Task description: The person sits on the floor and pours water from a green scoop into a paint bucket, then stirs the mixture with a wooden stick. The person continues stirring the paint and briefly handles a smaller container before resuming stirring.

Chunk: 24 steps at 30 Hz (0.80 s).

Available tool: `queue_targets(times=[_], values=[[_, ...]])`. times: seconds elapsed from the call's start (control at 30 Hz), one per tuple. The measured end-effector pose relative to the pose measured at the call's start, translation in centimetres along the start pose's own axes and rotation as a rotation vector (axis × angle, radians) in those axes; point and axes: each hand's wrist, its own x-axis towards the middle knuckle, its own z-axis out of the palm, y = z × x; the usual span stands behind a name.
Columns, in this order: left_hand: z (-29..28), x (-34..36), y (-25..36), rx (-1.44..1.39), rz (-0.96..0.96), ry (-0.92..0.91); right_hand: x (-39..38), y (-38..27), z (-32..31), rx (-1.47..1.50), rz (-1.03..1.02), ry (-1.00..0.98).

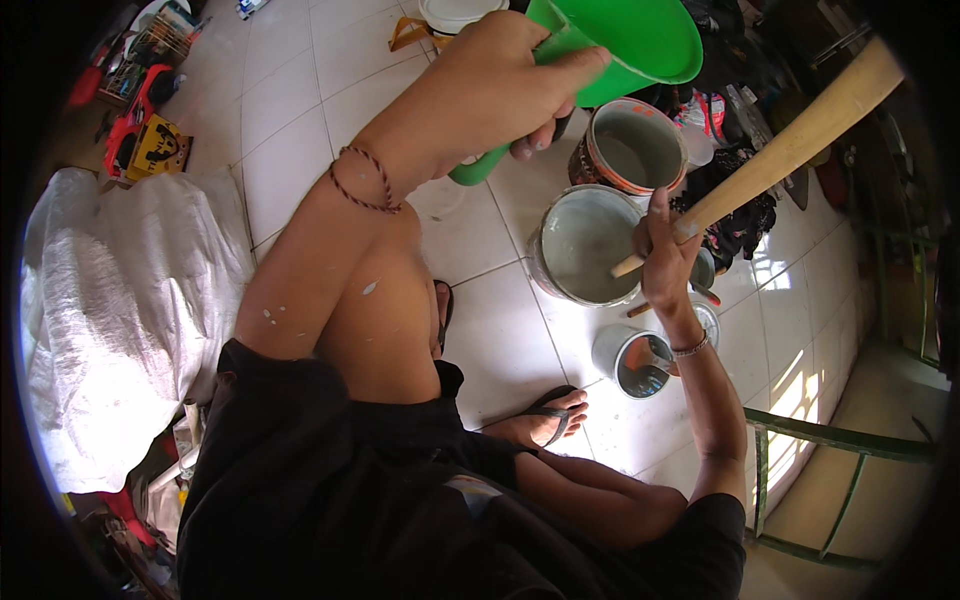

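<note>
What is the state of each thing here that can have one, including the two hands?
Left hand: closed on the green jug.
Green jug: held up, mouth open.
Right hand: closed around the wooden stick.
Wooden stick: slanting.
Near bucket: open, upright, grey-white inside.
Far bucket: open, upright, grey inside.
Small pail: open, brush inside.
White sheet: wrinkled.
Black sandals: worn.

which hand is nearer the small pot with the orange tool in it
Right. The right hand shows above the pot in view; the left hand is farther, up and left.
</note>
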Motion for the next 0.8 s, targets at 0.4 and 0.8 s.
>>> queue_targets(times=[0.4, 0.8], values=[[-0.7, -0.1, 1.2, -0.086, 0.054, -0.068, 0.9, 0.9, -1.4, -0.030, -0.089, 0.132], [0.5, 0.8, 0.4, 0.006, -0.005, -0.001, 2.6, 0.2, -0.1, 0.062, -0.041, 0.268]])
